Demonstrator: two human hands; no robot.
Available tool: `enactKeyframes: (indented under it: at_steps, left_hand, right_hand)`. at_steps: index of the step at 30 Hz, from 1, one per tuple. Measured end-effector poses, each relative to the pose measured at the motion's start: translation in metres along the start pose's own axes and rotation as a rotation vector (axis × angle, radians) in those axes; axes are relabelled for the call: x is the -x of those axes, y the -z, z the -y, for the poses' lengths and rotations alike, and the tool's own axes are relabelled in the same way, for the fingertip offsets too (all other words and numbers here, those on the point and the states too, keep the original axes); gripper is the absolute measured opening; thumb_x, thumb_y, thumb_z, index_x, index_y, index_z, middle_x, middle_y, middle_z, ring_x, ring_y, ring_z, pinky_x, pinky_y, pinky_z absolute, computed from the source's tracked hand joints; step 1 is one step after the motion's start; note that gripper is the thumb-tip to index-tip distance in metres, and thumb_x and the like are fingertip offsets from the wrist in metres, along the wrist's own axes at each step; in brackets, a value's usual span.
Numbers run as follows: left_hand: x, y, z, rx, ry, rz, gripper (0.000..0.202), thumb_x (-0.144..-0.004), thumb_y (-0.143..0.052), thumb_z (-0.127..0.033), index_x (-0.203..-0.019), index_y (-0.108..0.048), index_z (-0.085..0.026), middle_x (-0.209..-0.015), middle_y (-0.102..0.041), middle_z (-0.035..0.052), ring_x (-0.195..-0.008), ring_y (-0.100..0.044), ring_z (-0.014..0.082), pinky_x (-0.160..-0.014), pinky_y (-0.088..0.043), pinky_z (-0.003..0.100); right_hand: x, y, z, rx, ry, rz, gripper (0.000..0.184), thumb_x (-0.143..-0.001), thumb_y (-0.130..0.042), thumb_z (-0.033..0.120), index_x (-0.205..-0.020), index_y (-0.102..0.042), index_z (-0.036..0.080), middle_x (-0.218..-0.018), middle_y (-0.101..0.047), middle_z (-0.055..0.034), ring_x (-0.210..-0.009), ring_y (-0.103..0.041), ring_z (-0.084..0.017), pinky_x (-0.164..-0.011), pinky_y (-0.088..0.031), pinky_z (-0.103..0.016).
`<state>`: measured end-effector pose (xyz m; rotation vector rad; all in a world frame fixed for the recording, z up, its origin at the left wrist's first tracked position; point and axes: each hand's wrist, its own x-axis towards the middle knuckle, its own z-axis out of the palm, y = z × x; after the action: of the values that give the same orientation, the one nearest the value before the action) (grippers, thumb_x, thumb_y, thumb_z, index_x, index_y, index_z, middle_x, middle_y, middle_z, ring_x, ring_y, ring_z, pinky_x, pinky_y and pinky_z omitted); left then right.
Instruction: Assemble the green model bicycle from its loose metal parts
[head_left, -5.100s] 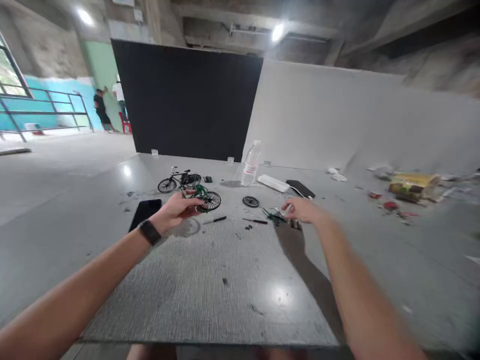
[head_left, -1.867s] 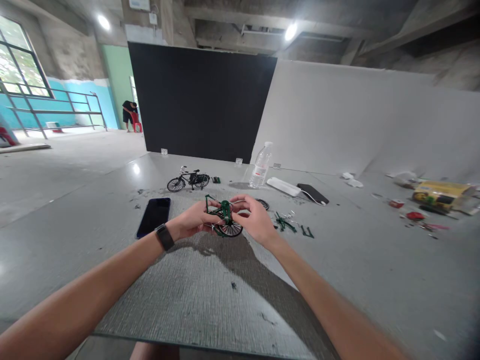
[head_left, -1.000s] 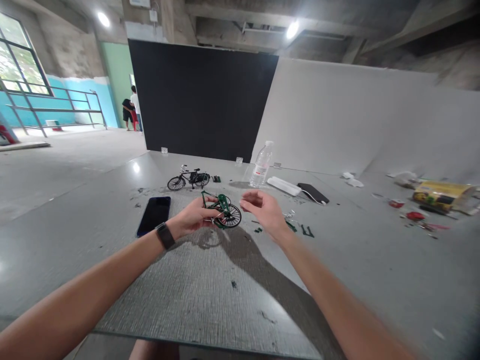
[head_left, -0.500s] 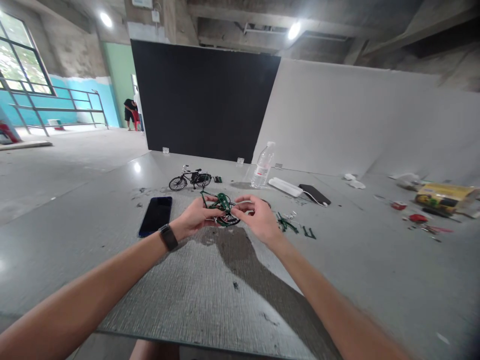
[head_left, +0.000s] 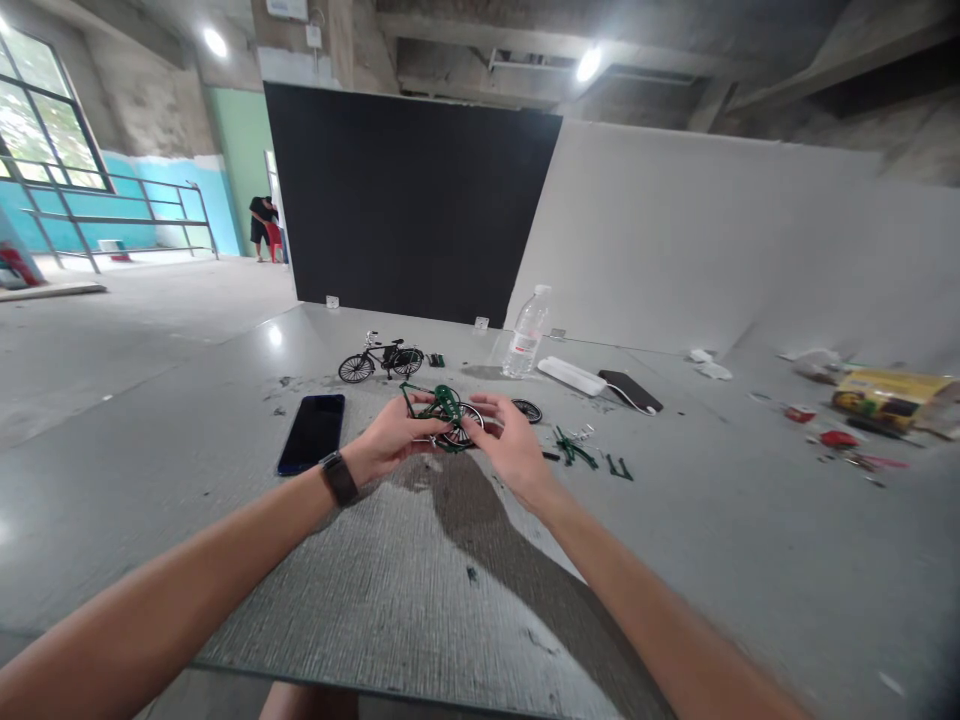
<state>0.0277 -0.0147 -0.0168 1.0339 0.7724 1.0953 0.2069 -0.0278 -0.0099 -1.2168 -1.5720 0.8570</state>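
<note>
Grey textured mat [head_left: 420, 600]; left hand [head_left: 390, 441], right hand [head_left: 510, 450] pinch green spoked model bicycle [head_left: 444, 412].

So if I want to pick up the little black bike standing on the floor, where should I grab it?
Probably by the frame in the middle of the little black bike, pinching from above. It stands upright on both wheels, side-on, with the thin frame bars between them open to reach. The spoked wheels and handlebar look more delicate, so they are likely poorer places to squeeze.
</note>
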Motion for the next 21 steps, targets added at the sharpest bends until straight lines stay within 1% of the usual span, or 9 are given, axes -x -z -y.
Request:
enactKeyframes:
  at_steps: [2,4,6,9,12,14,17,19,21]
  left_hand:
    - [-0.0003,0.0003,0.0004,-0.008,-0.009,0.011,0.032,-0.077,-0.072,-0.004,-0.103,-0.056,-0.014,-0.089,-0.073,0.0081,-0.075,-0.072,0.0180,-0.070,-0.060,0.032]
    - [-0.0003,0.0007,0.0005,-0.009,-0.006,0.023,0.032,-0.077,-0.073,-0.005,-0.103,-0.057,-0.013,-0.091,-0.073,0.0084,-0.076,-0.072,0.0182,-0.072,-0.060,0.033]
    - [0.0001,0.0012,0.0001,-0.008,-0.006,0.042,0.033,-0.076,-0.074,-0.006,-0.103,-0.058,-0.013,-0.091,-0.073,0.0079,-0.076,-0.072,0.0180,-0.073,-0.060,0.034]
    - [0.0007,0.0023,-0.0006,-0.009,-0.008,0.061,0.037,-0.074,-0.077,-0.008,-0.105,-0.057,-0.015,-0.091,-0.073,0.0069,-0.076,-0.072,0.0175,-0.072,-0.060,0.033]
    - [0.0007,0.0033,-0.0012,-0.009,-0.004,0.061,0.039,-0.075,-0.078,-0.010,-0.106,-0.056,-0.016,-0.092,-0.073,0.0066,-0.077,-0.071,0.0170,-0.071,-0.060,0.032]
    - [0.0003,0.0035,-0.0016,-0.008,-0.008,0.053,0.037,-0.076,-0.078,-0.012,-0.105,-0.056,-0.016,-0.092,-0.073,0.0066,-0.078,-0.071,0.0171,-0.069,-0.060,0.030]
    - [-0.0001,0.0030,-0.0022,-0.007,-0.011,0.043,0.036,-0.075,-0.079,-0.012,-0.103,-0.056,-0.015,-0.092,-0.072,0.0065,-0.079,-0.071,0.0174,-0.068,-0.059,0.029]
    - [0.0000,0.0022,-0.0022,-0.003,-0.008,0.036,0.037,-0.074,-0.079,-0.011,-0.102,-0.055,-0.015,-0.092,-0.072,0.0065,-0.079,-0.071,0.0172,-0.068,-0.060,0.030]
    - [0.0004,0.0010,-0.0017,0.001,-0.008,0.017,0.038,-0.074,-0.078,-0.009,-0.103,-0.054,-0.015,-0.094,-0.071,0.0065,-0.079,-0.071,0.0170,-0.069,-0.060,0.031]
  right_hand:
    - [-0.0002,-0.0011,-0.0003,-0.118,-0.059,0.089,0.034,-0.086,-0.065,0.034,-0.116,-0.058,0.022,-0.114,-0.066,-0.0112,-0.090,-0.067,-0.022,-0.068,-0.058,-0.035]
    - [-0.0004,-0.0009,0.0004,-0.185,-0.086,0.126,0.034,-0.085,-0.066,0.034,-0.117,-0.060,0.022,-0.114,-0.066,-0.0112,-0.088,-0.068,-0.022,-0.063,-0.058,-0.033]
    - [-0.0002,0.0005,0.0019,-0.227,-0.095,0.132,0.034,-0.083,-0.069,0.033,-0.115,-0.062,0.021,-0.115,-0.065,-0.0111,-0.088,-0.067,-0.021,-0.062,-0.058,-0.031]
    - [0.0001,0.0035,0.0040,-0.292,-0.146,0.138,0.036,-0.082,-0.071,0.032,-0.115,-0.063,0.021,-0.118,-0.065,-0.0106,-0.089,-0.066,-0.019,-0.062,-0.056,-0.028]
    - [-0.0005,0.0058,0.0047,-0.276,-0.181,0.122,0.038,-0.082,-0.070,0.034,-0.118,-0.063,0.021,-0.118,-0.065,-0.0104,-0.090,-0.066,-0.019,-0.063,-0.055,-0.026]
    - [-0.0011,0.0064,0.0046,-0.235,-0.168,0.105,0.039,-0.084,-0.068,0.035,-0.119,-0.062,0.020,-0.112,-0.067,-0.0103,-0.089,-0.067,-0.019,-0.063,-0.054,-0.027]
    - [-0.0014,0.0061,0.0052,-0.194,-0.155,0.083,0.037,-0.085,-0.065,0.035,-0.118,-0.060,0.019,-0.098,-0.070,-0.0087,-0.084,-0.067,-0.019,-0.067,-0.054,-0.030]
    - [-0.0008,0.0055,0.0061,-0.200,-0.152,0.074,0.035,-0.085,-0.064,0.035,-0.116,-0.057,0.019,-0.090,-0.070,-0.0064,-0.081,-0.068,-0.019,-0.072,-0.056,-0.033]
    - [0.0000,0.0048,0.0066,-0.223,-0.162,0.074,0.033,-0.086,-0.062,0.033,-0.115,-0.054,0.020,-0.086,-0.069,-0.0050,-0.080,-0.069,-0.019,-0.076,-0.057,-0.035]
